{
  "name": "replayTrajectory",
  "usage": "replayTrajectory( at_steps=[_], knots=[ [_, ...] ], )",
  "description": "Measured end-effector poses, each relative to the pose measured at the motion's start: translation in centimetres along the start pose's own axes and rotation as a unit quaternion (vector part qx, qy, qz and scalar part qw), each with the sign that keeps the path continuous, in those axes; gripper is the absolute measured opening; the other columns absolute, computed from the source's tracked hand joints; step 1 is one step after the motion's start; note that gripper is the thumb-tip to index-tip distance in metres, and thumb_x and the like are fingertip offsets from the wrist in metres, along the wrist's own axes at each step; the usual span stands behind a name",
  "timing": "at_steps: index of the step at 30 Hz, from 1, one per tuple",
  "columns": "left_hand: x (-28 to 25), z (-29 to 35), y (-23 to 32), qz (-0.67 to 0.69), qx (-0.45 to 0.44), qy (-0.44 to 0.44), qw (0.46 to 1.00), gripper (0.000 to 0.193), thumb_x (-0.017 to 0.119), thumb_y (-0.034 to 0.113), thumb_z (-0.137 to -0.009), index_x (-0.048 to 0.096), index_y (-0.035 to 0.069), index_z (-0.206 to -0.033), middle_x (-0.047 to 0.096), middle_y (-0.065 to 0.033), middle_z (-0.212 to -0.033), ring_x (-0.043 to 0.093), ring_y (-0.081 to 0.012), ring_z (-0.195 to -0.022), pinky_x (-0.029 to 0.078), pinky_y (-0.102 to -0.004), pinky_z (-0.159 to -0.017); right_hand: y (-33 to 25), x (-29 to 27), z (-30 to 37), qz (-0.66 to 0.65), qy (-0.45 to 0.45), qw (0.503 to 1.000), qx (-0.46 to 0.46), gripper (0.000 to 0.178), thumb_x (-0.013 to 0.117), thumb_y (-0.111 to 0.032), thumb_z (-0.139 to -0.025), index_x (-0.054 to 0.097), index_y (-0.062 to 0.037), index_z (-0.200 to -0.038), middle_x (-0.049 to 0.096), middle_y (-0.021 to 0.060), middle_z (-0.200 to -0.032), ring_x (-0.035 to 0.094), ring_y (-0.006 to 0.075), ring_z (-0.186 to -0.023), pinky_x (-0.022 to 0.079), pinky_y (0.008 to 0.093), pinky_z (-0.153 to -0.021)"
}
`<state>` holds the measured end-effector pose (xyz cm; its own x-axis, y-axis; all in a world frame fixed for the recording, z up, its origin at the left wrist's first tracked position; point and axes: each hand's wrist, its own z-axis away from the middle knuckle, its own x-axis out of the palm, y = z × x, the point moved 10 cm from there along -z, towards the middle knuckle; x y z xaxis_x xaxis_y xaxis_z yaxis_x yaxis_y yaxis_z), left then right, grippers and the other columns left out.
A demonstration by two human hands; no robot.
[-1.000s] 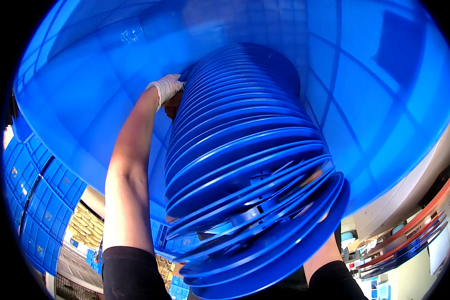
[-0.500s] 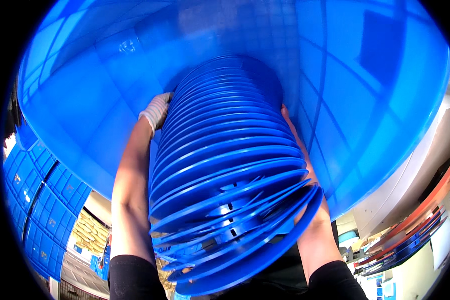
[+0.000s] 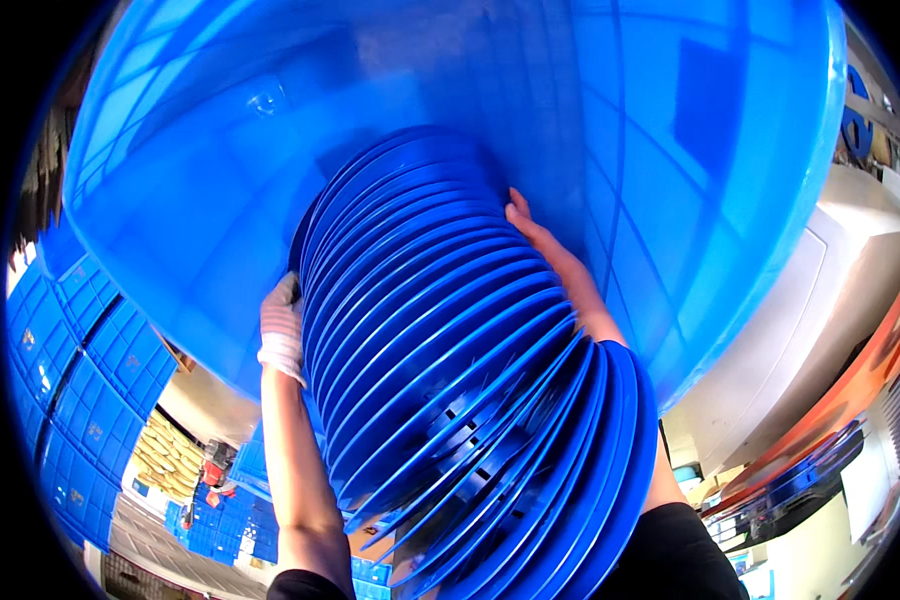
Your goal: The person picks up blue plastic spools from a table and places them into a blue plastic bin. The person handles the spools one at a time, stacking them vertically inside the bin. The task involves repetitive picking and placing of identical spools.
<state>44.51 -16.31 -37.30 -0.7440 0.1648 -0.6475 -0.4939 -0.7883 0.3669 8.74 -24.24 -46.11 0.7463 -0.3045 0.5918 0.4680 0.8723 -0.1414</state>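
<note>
A long stack of thin blue plastic discs [image 3: 425, 290] lies lengthwise between my arms, its far end inside a large blue tub [image 3: 200, 230]. Slotted hubs show in the gaps between the nearer discs, which fan apart. My left hand [image 3: 282, 325], in a pale striped glove, grips the stack's left side, its fingertips partly hidden behind the rims. On the opposite side, my right hand [image 3: 523, 212] presses against the far part of the stack, thumb and finger showing past the edge. The near discs cover part of my right forearm.
Blue plastic crates [image 3: 100, 400] are piled at the left, outside the tub. Beyond them lie stacked tan sacks [image 3: 170, 450]. A pale machine housing [image 3: 800, 300] and an orange panel [image 3: 840, 400] stand close on the right.
The stack has tilted, its far end shifting left and its near end right. My left hand has come nearer to me; my right hand has moved left with the stack.
</note>
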Motion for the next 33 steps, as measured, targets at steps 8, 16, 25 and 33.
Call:
replayTrajectory(
  at_steps=[8, 16, 25, 33],
  knots=[
    [-1.0, 6.4, -0.9, 0.16, -0.165, 0.113, 0.967, 0.055, 0.071, 0.019, -0.085, 0.051, -0.01, -0.128, 0.065, -0.0217, -0.113, 0.062, -0.0217, -0.096, 0.048, -0.0317, -0.086, -10.3, -4.8, -7.9, 0.732, 0.211, 0.639, -0.111, 0.073, 0.059, -0.056, -0.085, 0.048, -0.0043, -0.135, 0.049, 0.0212, -0.135, 0.046, 0.0356, -0.127, 0.038, 0.0418, -0.105],
    [1.0, 10.6, 0.6, 0.153, -0.113, 0.111, 0.975, 0.033, 0.069, 0.023, -0.085, 0.065, 0.001, -0.109, 0.069, -0.021, -0.094, 0.063, -0.0326, -0.082, 0.048, -0.038, -0.08, -13.8, 3.3, -8.8, 0.881, 0.01, 0.473, -0.005, 0.068, 0.047, -0.059, -0.091, 0.046, -0.009, -0.138, 0.05, 0.0217, -0.135, 0.047, 0.0372, -0.126, 0.039, 0.044, -0.104],
    [0.7, 13.3, 3.0, 0.226, -0.198, 0.052, 0.952, 0.023, 0.066, 0.02, -0.085, 0.065, 0.003, -0.101, 0.067, -0.0181, -0.081, 0.059, -0.0227, -0.069, 0.049, -0.0369, -0.07, -12.8, 2.6, -6.2, 0.735, 0.085, 0.638, 0.214, 0.09, 0.028, -0.08, -0.084, 0.021, -0.0224, -0.152, 0.018, 0.013, -0.158, 0.015, 0.038, -0.144, 0.023, 0.0615, -0.109],
    [0.4, 12.7, 2.9, 0.111, -0.055, 0.137, 0.983, 0.017, 0.071, 0.02, -0.078, 0.067, 0.011, -0.092, 0.063, -0.0171, -0.069, 0.061, -0.037, -0.065, 0.049, -0.0429, -0.061, -10.3, -5.9, -13.3, 0.634, 0.106, 0.692, 0.327, 0.083, 0.043, -0.071, -0.087, 0.037, -0.0134, -0.146, 0.038, 0.0147, -0.148, 0.037, 0.0309, -0.136, 0.03, 0.051, -0.108]
  ],
)
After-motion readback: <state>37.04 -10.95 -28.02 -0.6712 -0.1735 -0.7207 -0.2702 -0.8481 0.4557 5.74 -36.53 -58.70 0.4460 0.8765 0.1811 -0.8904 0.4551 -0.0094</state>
